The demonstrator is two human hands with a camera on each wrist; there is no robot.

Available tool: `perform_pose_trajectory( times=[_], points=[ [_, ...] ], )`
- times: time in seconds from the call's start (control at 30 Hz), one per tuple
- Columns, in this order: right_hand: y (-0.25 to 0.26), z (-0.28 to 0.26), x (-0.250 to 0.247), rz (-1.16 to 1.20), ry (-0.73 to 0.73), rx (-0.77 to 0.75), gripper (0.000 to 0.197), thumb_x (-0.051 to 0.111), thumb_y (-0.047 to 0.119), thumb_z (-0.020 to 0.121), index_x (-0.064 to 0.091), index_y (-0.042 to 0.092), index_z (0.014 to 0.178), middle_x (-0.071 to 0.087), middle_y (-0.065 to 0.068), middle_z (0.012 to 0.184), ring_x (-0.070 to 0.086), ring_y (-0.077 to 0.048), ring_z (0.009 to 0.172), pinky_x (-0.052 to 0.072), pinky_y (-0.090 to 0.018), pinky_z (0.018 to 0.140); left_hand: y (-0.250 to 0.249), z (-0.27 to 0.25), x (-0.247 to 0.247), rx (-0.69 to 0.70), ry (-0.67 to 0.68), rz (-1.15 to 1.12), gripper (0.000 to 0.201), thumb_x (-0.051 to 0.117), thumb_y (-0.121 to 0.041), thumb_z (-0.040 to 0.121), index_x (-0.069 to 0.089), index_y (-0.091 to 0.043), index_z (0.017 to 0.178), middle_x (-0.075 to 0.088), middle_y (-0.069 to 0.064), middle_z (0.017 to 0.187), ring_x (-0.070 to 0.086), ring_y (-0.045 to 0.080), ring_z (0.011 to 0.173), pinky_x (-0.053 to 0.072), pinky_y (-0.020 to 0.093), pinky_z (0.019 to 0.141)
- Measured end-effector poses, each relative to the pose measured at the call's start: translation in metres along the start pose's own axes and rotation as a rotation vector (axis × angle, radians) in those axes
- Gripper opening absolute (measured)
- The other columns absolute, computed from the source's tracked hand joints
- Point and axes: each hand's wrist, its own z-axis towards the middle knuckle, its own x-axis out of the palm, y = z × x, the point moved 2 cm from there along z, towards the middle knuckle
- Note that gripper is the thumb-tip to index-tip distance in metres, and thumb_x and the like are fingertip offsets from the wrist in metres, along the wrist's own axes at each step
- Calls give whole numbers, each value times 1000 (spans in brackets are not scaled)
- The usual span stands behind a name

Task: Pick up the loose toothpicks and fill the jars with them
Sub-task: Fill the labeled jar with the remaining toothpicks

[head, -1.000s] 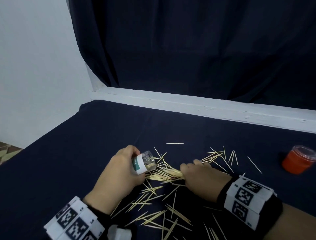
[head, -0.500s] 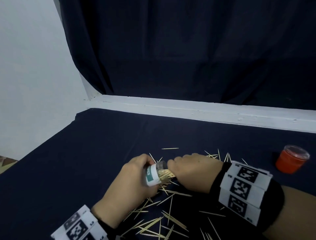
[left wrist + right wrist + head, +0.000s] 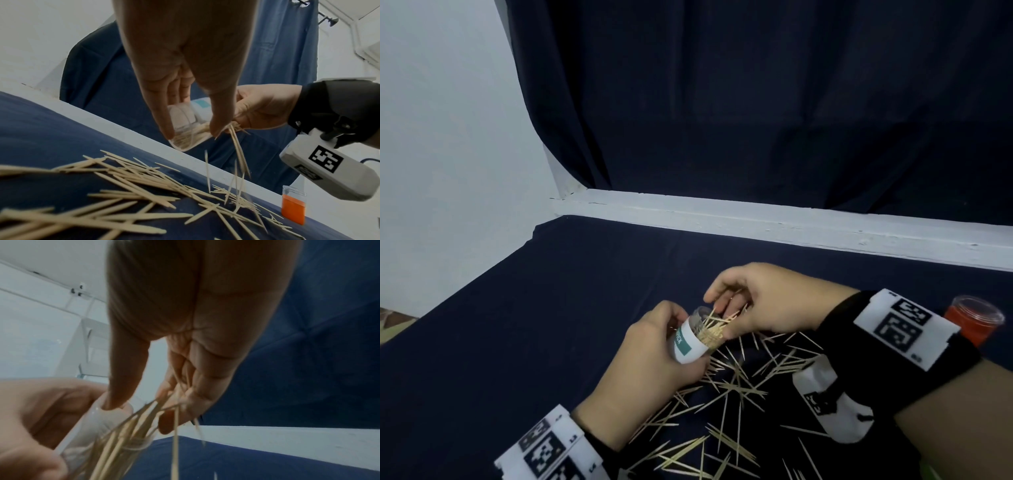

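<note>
My left hand [image 3: 669, 320] grips a clear jar [image 3: 688, 342] with a white and teal label, tilted with its mouth to the right and raised off the table. It holds several toothpicks. My right hand [image 3: 726, 308] pinches a bunch of toothpicks [image 3: 719, 323] at the jar's mouth, thumb on the rim [image 3: 112, 404]. In the left wrist view a few toothpicks [image 3: 238, 151] hang and fall below the jar [image 3: 183, 131]. Loose toothpicks [image 3: 729, 390] lie scattered on the dark blue cloth under both hands.
An orange jar [image 3: 971, 322] with a clear lid stands at the right, behind my right wrist. A white ledge [image 3: 791, 222] runs along the table's far edge below a dark curtain. The table's left edge [image 3: 482, 274] drops off beside a pale wall.
My right hand gathered a bunch from the pile and brought it to the jar's mouth. Both hands rose off the cloth with the jar, and a few toothpicks are dropping.
</note>
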Motion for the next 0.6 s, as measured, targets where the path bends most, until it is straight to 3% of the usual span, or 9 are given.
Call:
perform_pose_trajectory(
  times=[0.1,0.2,0.37,0.43,0.53,0.6],
  points=[
    [-1,-3,-2,112,-86,-34,28,67,-2,83,65,21,99,70,2,97,69,-17,85,56,-29,82,1,0,-1,16,-19,-22,44,85,-28,61,53,-30,90,62,-8,88,57,0,78,47,15,61],
    [2,-5,2,144,-179,-72,32,58,-6,88,68,24,93,72,1,91,69,-12,78,57,-24,67,-1,1,-1,37,-34,-36,45,85,-28,61,52,-31,91,61,-10,90,57,0,80,48,16,63],
    [5,-8,4,153,-340,-167,30,73,0,77,70,29,87,70,7,81,62,-2,69,46,-12,63,-4,-1,0,64,-49,-56,47,85,-28,61,50,-32,94,59,-10,94,56,1,83,48,17,66],
    [1,-11,-2,214,-457,-157,25,78,9,74,69,30,82,66,7,79,54,0,62,44,-14,62,-3,0,-1,75,-85,-62,50,85,-28,61,51,-33,97,57,-12,99,54,-2,91,48,15,72],
    [-2,-17,-2,219,-383,-39,23,85,22,65,69,31,80,64,6,76,54,-4,59,47,-20,63,-2,1,-3,103,-140,-66,51,84,-27,61,53,-35,101,55,-15,103,53,-1,99,53,25,79],
    [2,-19,6,254,-348,11,19,85,15,66,71,23,77,64,3,66,56,-7,51,49,-20,57,-4,0,-4,133,-163,-67,50,84,-24,61,54,-35,99,53,-17,102,52,0,101,54,28,78]
  ],
)
